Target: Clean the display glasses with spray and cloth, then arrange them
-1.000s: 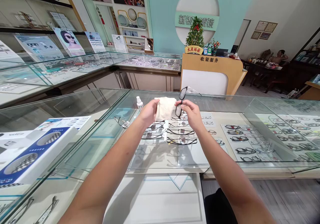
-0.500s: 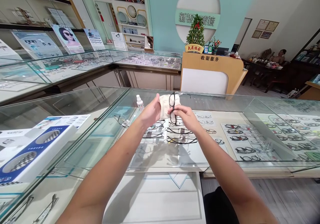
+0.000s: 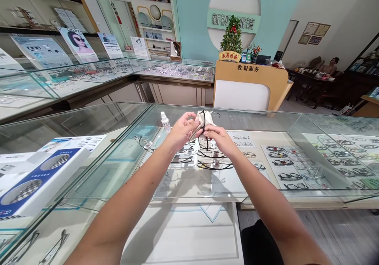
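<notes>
Both my arms reach out over a glass display counter (image 3: pixel 254 119). My right hand (image 3: pixel 217 136) holds a pair of black-framed glasses (image 3: pixel 203 138) by the frame, lenses stacked vertically. My left hand (image 3: pixel 182 130) pinches a cream cleaning cloth (image 3: pixel 204 119) around the upper lens of the glasses. The two hands touch at the glasses, a little above the counter's glass top.
A small white spray bottle (image 3: pixel 165 121) stands on the glass left of my hands. Rows of glasses (image 3: pixel 213 160) lie inside the case below. A blue and white box (image 3: pixel 35 182) lies at the left. A wooden cashier desk (image 3: pixel 251 85) with a potted plant (image 3: pixel 231 40) stands behind.
My right hand brought the glasses left, against the cloth. My left hand wrapped the cloth over the upper lens. Both hands dropped slightly.
</notes>
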`<control>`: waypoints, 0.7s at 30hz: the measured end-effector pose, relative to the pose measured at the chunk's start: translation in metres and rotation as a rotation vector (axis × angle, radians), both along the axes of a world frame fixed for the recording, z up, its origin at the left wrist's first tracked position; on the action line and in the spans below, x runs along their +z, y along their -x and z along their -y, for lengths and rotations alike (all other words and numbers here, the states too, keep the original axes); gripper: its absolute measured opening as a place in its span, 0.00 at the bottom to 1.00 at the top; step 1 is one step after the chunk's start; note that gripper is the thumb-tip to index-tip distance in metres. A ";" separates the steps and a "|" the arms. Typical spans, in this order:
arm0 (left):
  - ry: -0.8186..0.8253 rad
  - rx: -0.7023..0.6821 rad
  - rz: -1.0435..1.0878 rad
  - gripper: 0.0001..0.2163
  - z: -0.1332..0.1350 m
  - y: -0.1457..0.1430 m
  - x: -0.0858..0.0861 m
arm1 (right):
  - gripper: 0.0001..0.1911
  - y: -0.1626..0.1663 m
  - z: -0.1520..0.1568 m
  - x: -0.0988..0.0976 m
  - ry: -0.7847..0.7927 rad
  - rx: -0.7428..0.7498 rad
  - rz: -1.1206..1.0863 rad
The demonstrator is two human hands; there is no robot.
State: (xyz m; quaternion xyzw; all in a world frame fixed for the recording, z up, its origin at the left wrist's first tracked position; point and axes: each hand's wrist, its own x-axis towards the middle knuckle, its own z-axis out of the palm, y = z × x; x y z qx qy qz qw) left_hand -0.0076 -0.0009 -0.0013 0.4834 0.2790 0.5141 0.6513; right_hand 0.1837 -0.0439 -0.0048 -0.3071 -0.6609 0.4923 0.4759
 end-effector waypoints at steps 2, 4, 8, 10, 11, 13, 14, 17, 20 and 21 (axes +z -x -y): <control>-0.030 -0.017 -0.027 0.35 0.000 -0.001 0.000 | 0.12 0.000 0.000 0.000 0.000 0.011 0.001; -0.040 -0.052 -0.045 0.36 0.001 -0.002 0.002 | 0.12 0.001 0.001 0.001 0.000 0.021 0.005; -0.046 -0.131 -0.078 0.29 0.005 -0.003 0.006 | 0.12 0.001 0.001 0.000 -0.002 0.020 0.013; -0.020 -0.158 -0.090 0.29 0.006 -0.003 0.007 | 0.12 0.001 0.000 -0.001 -0.007 0.015 0.017; -0.007 -0.173 -0.091 0.29 0.006 -0.003 0.007 | 0.12 0.001 0.000 -0.002 -0.005 0.013 0.016; 0.003 -0.205 -0.081 0.28 0.006 -0.003 0.006 | 0.12 0.001 -0.001 -0.003 0.008 0.015 0.004; -0.001 -0.221 -0.070 0.27 0.006 -0.003 0.006 | 0.12 0.001 -0.002 -0.004 0.010 0.015 0.000; -0.028 -0.255 -0.036 0.23 0.005 -0.003 0.005 | 0.15 0.001 -0.003 -0.005 -0.011 0.009 -0.014; -0.065 -0.262 -0.014 0.22 0.005 -0.002 0.004 | 0.19 0.001 -0.003 -0.006 -0.014 0.028 -0.041; -0.075 -0.262 -0.019 0.22 0.005 -0.002 0.004 | 0.20 0.001 -0.003 -0.006 -0.007 0.038 -0.052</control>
